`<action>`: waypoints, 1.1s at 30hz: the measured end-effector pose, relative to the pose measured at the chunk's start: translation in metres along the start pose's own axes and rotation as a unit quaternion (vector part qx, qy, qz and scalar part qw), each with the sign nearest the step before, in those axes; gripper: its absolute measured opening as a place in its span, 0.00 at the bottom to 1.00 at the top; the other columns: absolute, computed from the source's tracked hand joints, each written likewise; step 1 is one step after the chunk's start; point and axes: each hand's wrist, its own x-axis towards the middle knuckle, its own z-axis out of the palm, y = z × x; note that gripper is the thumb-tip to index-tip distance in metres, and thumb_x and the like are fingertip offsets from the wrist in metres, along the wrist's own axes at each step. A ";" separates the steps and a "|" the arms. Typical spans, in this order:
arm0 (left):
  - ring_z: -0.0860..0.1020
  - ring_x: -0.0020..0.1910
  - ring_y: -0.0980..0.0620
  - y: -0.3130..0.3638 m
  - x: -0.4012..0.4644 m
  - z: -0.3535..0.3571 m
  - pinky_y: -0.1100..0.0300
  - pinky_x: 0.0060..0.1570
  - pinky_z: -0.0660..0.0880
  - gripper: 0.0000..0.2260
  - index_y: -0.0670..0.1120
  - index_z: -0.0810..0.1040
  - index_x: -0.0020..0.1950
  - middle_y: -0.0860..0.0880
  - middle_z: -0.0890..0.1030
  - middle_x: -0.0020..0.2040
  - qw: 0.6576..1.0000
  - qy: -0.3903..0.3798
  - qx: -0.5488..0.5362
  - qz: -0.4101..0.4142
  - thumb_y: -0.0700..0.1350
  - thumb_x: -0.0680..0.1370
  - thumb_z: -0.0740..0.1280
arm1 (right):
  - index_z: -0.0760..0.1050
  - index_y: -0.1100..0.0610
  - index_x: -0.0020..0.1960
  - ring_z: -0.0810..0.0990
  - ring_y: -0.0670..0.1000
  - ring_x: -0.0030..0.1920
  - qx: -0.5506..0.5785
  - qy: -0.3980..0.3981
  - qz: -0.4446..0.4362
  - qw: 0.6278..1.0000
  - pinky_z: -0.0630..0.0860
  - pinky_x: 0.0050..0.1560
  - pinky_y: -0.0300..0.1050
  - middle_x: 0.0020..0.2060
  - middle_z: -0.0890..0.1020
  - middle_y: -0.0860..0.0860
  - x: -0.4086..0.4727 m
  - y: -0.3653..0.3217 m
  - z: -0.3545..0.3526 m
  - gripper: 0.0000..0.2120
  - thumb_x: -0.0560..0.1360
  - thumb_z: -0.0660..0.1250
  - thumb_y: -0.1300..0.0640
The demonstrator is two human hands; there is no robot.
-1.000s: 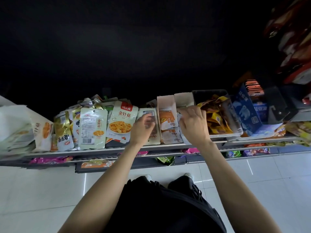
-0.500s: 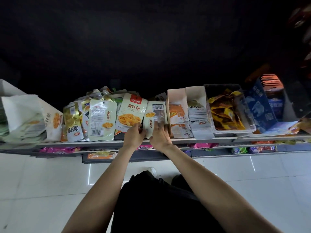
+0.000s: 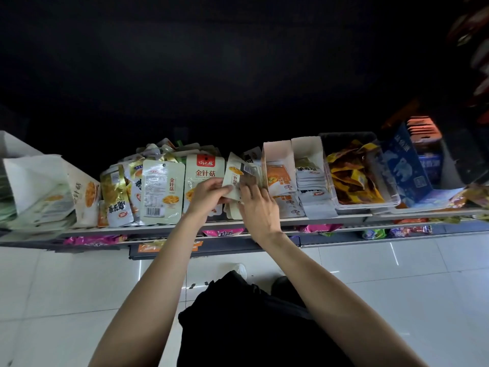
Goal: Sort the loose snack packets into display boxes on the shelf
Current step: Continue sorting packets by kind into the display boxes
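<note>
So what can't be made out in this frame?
- Head view: the back of the shelf and everything above it, lost in darkness.
- The small packet that both hands hold: print too small and blurred.
- Right hand fingers: motion-blurred.
- Lower shelf packets: hidden under the shelf edge.

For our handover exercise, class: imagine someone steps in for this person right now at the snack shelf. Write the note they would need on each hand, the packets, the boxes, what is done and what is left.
Left hand: pinches a small pale packet from the left, lifted above the shelf edge.
Right hand: fingers on the same packet and the small stack under it.
Done: the two open white display boxes hold filed rows, orange packets in the left one, grey-white packets in the right one.
Left: the held packet is not yet in any box; a loose pile of pale and gold packets stands left of the hands, unsorted.
</note>
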 end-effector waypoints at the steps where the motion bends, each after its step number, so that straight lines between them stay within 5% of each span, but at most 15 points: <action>1: 0.80 0.35 0.58 0.010 -0.005 -0.004 0.64 0.44 0.79 0.08 0.44 0.77 0.55 0.50 0.81 0.42 0.999 -0.011 -0.035 0.005 0.40 0.76 0.68 | 0.76 0.58 0.55 0.83 0.54 0.38 -0.019 0.039 -0.021 0.999 0.79 0.30 0.45 0.43 0.83 0.54 0.003 0.000 -0.008 0.15 0.70 0.73 0.61; 3: 0.81 0.37 0.58 0.024 -0.015 -0.011 0.66 0.42 0.78 0.07 0.46 0.78 0.54 0.52 0.82 0.41 0.997 -0.014 -0.065 0.036 0.43 0.78 0.65 | 0.77 0.59 0.51 0.81 0.51 0.28 -0.015 0.080 -0.035 0.996 0.74 0.21 0.40 0.35 0.83 0.54 0.008 0.003 -0.027 0.11 0.69 0.71 0.66; 6: 0.79 0.48 0.62 0.032 -0.031 -0.022 0.66 0.46 0.76 0.08 0.51 0.77 0.57 0.56 0.80 0.50 0.994 0.026 -0.025 0.100 0.46 0.80 0.62 | 0.78 0.62 0.49 0.75 0.51 0.20 0.051 0.133 0.004 0.990 0.67 0.21 0.35 0.27 0.79 0.54 0.009 0.013 -0.058 0.10 0.69 0.70 0.68; 9: 0.76 0.56 0.57 0.024 -0.045 -0.034 0.61 0.54 0.74 0.11 0.54 0.74 0.61 0.58 0.77 0.55 0.989 0.092 -0.019 0.110 0.49 0.78 0.65 | 0.75 0.62 0.58 0.82 0.55 0.36 0.242 0.073 0.078 0.964 0.78 0.31 0.46 0.44 0.83 0.56 -0.001 0.025 -0.073 0.10 0.78 0.64 0.61; 12: 0.77 0.55 0.55 0.018 -0.071 -0.037 0.62 0.50 0.74 0.12 0.54 0.73 0.60 0.56 0.78 0.53 0.989 0.080 -0.106 0.059 0.49 0.77 0.67 | 0.73 0.60 0.61 0.80 0.51 0.49 0.398 -0.019 0.135 0.907 0.82 0.40 0.48 0.53 0.81 0.52 -0.014 0.031 -0.082 0.12 0.79 0.63 0.60; 17: 0.80 0.47 0.52 0.007 -0.129 -0.040 0.63 0.41 0.75 0.10 0.53 0.77 0.52 0.52 0.82 0.47 0.984 0.100 -0.140 0.051 0.40 0.75 0.69 | 0.74 0.57 0.58 0.81 0.48 0.48 0.486 -0.115 0.143 0.855 0.82 0.42 0.47 0.54 0.82 0.52 -0.040 0.014 -0.085 0.09 0.78 0.64 0.61; 21: 0.82 0.45 0.50 -0.006 -0.166 -0.062 0.56 0.45 0.79 0.13 0.50 0.78 0.53 0.51 0.84 0.43 0.976 0.163 -0.123 0.075 0.35 0.73 0.70 | 0.71 0.56 0.60 0.82 0.50 0.47 0.517 -0.166 0.113 0.832 0.81 0.34 0.44 0.52 0.82 0.52 -0.052 -0.014 -0.084 0.14 0.76 0.68 0.62; 27: 0.81 0.43 0.60 -0.024 -0.203 -0.107 0.65 0.41 0.77 0.13 0.47 0.77 0.53 0.57 0.84 0.40 0.963 0.233 -0.082 0.109 0.34 0.72 0.71 | 0.70 0.54 0.60 0.81 0.44 0.49 0.485 -0.223 0.034 0.845 0.80 0.32 0.39 0.49 0.81 0.48 -0.057 -0.073 -0.079 0.18 0.73 0.71 0.61; 30: 0.79 0.46 0.60 -0.034 -0.203 -0.155 0.64 0.49 0.77 0.13 0.51 0.77 0.54 0.57 0.82 0.45 0.934 0.330 -0.017 0.139 0.36 0.74 0.70 | 0.70 0.52 0.56 0.80 0.35 0.35 0.453 -0.164 0.000 0.876 0.72 0.28 0.28 0.44 0.78 0.42 -0.046 -0.116 -0.082 0.13 0.75 0.69 0.59; 33: 0.77 0.49 0.63 -0.048 -0.195 -0.224 0.68 0.53 0.73 0.13 0.49 0.78 0.58 0.56 0.81 0.50 0.882 0.419 0.124 0.175 0.40 0.75 0.70 | 0.70 0.53 0.59 0.82 0.41 0.30 0.424 -0.094 -0.021 0.901 0.74 0.28 0.31 0.46 0.79 0.42 -0.023 -0.164 -0.079 0.12 0.77 0.67 0.56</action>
